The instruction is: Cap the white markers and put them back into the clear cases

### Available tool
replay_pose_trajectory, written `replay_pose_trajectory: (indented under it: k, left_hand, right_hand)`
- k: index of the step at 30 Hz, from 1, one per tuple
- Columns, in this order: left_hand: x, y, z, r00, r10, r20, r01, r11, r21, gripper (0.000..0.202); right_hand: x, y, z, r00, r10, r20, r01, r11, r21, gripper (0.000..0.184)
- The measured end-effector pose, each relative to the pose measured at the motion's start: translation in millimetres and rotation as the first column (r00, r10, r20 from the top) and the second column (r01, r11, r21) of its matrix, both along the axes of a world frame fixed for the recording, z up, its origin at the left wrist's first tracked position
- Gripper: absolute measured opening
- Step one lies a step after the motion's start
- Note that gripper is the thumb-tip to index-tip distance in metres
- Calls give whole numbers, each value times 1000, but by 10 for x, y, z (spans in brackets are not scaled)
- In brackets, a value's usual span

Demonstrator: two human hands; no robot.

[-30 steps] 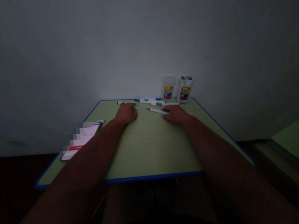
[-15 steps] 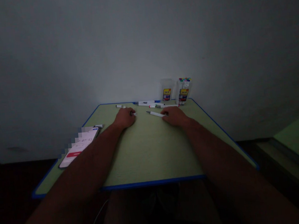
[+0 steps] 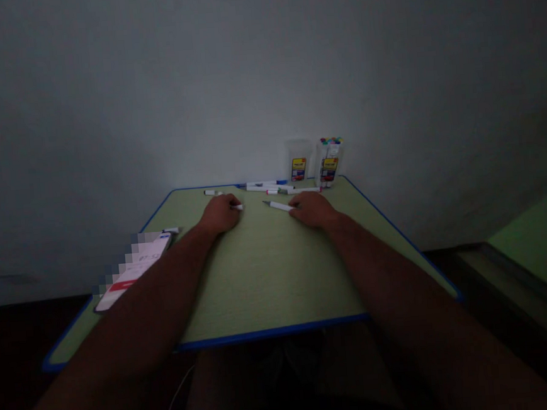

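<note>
Green laminate tabletop with a blue edge band [image 3: 274,331], dim light. My left hand [image 3: 220,214] sits knuckles-up on it, fingers closed around a short white pen piece [image 3: 238,206]. Only its tip pokes out toward my other hand.

My right hand [image 3: 312,209] is near it, fingers bent over the near end of a slim white marker with a dark tip [image 3: 278,206]. The marker lies on the table, tip pointing away and left. Cannot tell whether I grip it or just touch it.

Far edge: a loose row of white markers [image 3: 272,188], and a single white marker [image 3: 212,192] further left. Far right corner: two upright cases, a clear plastic case with a yellow label [image 3: 297,160] and a second clear case with coloured caps on top [image 3: 329,156]. Left edge: a flat phone with a lit white screen [image 3: 136,269], just beside my forearm.
</note>
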State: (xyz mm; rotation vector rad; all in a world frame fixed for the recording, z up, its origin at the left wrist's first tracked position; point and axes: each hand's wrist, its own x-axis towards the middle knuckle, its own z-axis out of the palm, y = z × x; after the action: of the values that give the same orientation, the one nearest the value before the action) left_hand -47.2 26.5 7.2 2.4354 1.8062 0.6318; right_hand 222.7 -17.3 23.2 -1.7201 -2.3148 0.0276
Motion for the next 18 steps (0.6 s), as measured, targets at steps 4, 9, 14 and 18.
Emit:
replay_pose_trajectory:
  k: [4, 9, 14, 18]
  left_hand:
    - [24, -18, -13, 997, -20, 81, 18, 1000, 23, 25]
    - [65, -64, -8, 979, -96, 182, 89, 995, 48, 23]
    - [102, -119, 43, 958, -114, 262, 95, 992, 83, 22]
    - [132, -160, 81, 945, -143, 293, 113, 987, 115, 23]
  right_hand:
    - [-11, 5, -8, 1000, -9, 8, 9, 1000, 2, 26]
    - [16, 40, -39, 999, -33, -14, 34, 999, 28, 21]
    - [32, 60, -9, 988, -111, -105, 117, 992, 49, 18]
    - [26, 66, 18, 975, -136, -174, 147, 988, 51, 15]
